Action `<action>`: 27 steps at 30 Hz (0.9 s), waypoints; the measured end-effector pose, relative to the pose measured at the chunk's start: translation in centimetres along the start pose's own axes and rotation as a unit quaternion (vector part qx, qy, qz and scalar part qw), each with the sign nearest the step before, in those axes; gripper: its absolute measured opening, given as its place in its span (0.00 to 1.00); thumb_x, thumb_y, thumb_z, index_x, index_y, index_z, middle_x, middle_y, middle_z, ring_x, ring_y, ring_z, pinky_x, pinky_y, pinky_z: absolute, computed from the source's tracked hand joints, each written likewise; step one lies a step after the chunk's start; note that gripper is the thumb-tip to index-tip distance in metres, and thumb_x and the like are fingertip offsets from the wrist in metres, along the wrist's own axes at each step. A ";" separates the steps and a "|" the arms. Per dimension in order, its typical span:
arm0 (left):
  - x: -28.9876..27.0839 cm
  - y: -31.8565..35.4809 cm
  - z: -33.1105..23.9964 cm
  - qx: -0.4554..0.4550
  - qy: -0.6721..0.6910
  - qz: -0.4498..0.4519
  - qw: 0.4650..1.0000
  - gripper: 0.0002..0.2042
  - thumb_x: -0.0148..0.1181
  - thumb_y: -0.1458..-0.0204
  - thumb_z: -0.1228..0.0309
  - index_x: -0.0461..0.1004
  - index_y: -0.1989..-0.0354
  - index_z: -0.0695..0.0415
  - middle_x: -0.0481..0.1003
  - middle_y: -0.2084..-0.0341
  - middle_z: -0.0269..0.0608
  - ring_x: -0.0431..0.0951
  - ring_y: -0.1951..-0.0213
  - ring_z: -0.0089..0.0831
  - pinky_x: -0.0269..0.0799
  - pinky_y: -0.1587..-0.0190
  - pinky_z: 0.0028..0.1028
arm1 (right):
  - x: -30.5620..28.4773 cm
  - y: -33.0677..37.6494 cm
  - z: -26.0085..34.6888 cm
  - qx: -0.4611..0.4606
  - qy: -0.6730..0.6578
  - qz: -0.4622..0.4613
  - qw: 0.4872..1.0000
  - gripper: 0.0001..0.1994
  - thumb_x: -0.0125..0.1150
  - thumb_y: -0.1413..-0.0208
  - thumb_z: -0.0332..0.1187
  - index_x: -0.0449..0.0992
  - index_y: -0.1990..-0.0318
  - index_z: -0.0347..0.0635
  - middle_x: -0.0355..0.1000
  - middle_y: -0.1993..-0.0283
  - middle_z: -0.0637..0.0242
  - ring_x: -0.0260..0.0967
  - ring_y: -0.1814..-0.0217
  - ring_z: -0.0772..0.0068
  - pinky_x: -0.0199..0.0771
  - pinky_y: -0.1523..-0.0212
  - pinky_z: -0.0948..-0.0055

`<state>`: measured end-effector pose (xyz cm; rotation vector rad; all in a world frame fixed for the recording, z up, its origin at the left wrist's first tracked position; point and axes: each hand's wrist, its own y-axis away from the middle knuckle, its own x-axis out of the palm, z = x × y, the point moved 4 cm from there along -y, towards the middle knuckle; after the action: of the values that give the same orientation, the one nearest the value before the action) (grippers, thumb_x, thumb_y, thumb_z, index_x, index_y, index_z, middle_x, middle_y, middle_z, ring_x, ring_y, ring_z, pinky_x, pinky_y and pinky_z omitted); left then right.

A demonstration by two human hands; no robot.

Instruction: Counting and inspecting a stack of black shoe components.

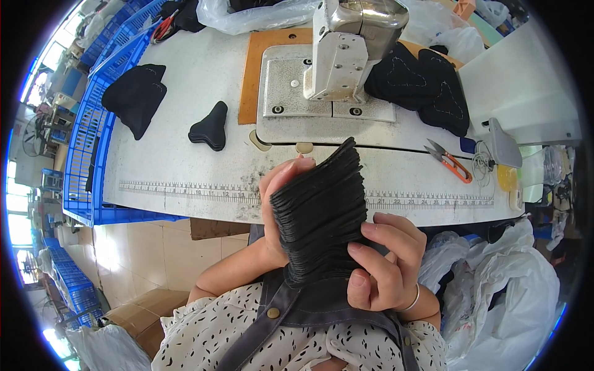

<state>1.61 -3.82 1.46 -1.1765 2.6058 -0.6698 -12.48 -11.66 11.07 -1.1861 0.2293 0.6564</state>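
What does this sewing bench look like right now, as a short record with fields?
Setting: white worktable with a printed ruler strip along its front edge
Machine: sewing machine, head upright
Left hand: grips the thick stack of black cut pieces from the left
Right hand: fingers pressed on the stack's lower right
On table: small black stack, black fabric pile, stitched black pieces, orange-handled snips
Left of table: blue crates
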 end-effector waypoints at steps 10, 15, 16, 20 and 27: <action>0.0 0.2 0.2 -0.016 0.009 -0.001 1.000 0.34 0.64 0.57 0.73 0.51 0.43 0.67 0.60 0.49 0.55 0.65 0.48 0.40 0.63 0.47 0.33 | 0.0 -0.1 0.0 -0.002 -0.010 -0.001 1.000 0.11 0.53 0.53 0.33 0.75 0.64 0.37 0.67 0.58 0.57 0.67 0.59 0.56 0.70 0.62 0.65; 0.0 0.4 0.5 -0.039 0.020 -0.003 0.999 0.34 0.64 0.57 0.73 0.52 0.43 0.67 0.60 0.50 0.54 0.65 0.48 0.40 0.63 0.47 0.33 | 0.3 0.0 0.0 -0.010 -0.023 0.030 0.999 0.11 0.48 0.49 0.34 0.69 0.62 0.37 0.60 0.57 0.56 0.65 0.59 0.56 0.68 0.60 0.68; 0.0 0.4 0.6 -0.044 0.022 -0.004 0.999 0.34 0.64 0.57 0.73 0.52 0.43 0.67 0.60 0.50 0.54 0.65 0.48 0.40 0.62 0.46 0.33 | 0.3 0.0 0.0 -0.010 -0.023 0.030 0.999 0.11 0.48 0.49 0.34 0.69 0.62 0.37 0.60 0.57 0.56 0.65 0.59 0.56 0.68 0.60 0.68; -0.1 0.6 0.8 -0.062 0.029 -0.007 0.998 0.34 0.64 0.57 0.73 0.52 0.43 0.67 0.60 0.50 0.54 0.65 0.48 0.40 0.62 0.46 0.33 | 0.2 0.1 -0.2 -0.021 -0.043 0.026 0.999 0.13 0.52 0.52 0.35 0.68 0.61 0.35 0.59 0.57 0.56 0.65 0.63 0.59 0.68 0.63 0.69; 0.0 1.0 1.3 -0.095 0.043 -0.008 0.995 0.34 0.64 0.57 0.73 0.52 0.43 0.67 0.61 0.50 0.54 0.65 0.48 0.41 0.62 0.46 0.34 | -0.2 -0.1 -0.4 -0.002 -0.039 0.000 0.999 0.18 0.53 0.54 0.35 0.68 0.61 0.27 0.55 0.53 0.51 0.65 0.69 0.65 0.69 0.72 0.74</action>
<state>1.42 -3.63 -0.13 -1.2486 2.7866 -0.4951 -12.56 -12.10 11.12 -1.1628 0.1621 0.7021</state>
